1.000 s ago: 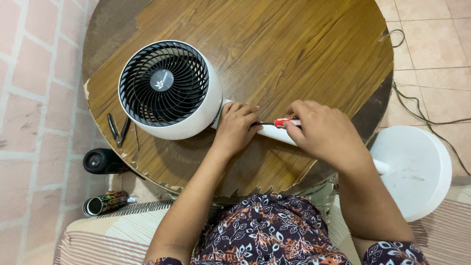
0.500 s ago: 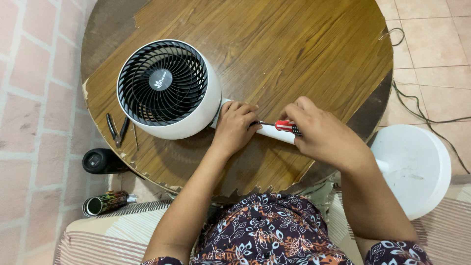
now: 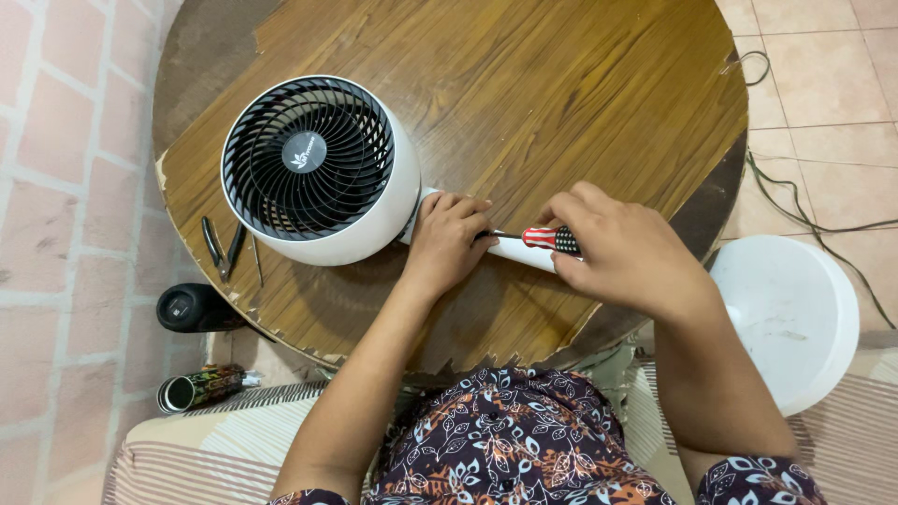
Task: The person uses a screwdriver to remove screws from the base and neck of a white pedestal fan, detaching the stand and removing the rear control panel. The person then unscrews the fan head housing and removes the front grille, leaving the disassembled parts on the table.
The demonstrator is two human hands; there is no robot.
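— On the round wooden table (image 3: 580,84), lying on its side: white fan (image 3: 318,173), black grille facing up, white pole (image 3: 519,251) running out rightward past the table edge to the round white base (image 3: 795,318).

— And gripping that pole?

— Left hand (image 3: 449,241), fingers curled down over it just beside the fan head, closing on the pole where the screwdriver tip is meeting it.

— Holding the tool?

— Right hand (image 3: 622,252), fingers wrapped tight around a screwdriver (image 3: 547,238): red handle with a dark patterned section, thin metal shaft pointing left toward the left hand's fingertips. Tip hiding under those fingers, so cannot tell what exactly it is touching.

— Lying nearby?

— Pliers (image 3: 223,248) resting at the table's left edge, just beside the fan head. Below on the floor, sitting near the brick wall: black speaker (image 3: 192,307) and a patterned can (image 3: 201,388). Trailing across the tiles at right: dark cable (image 3: 814,220).
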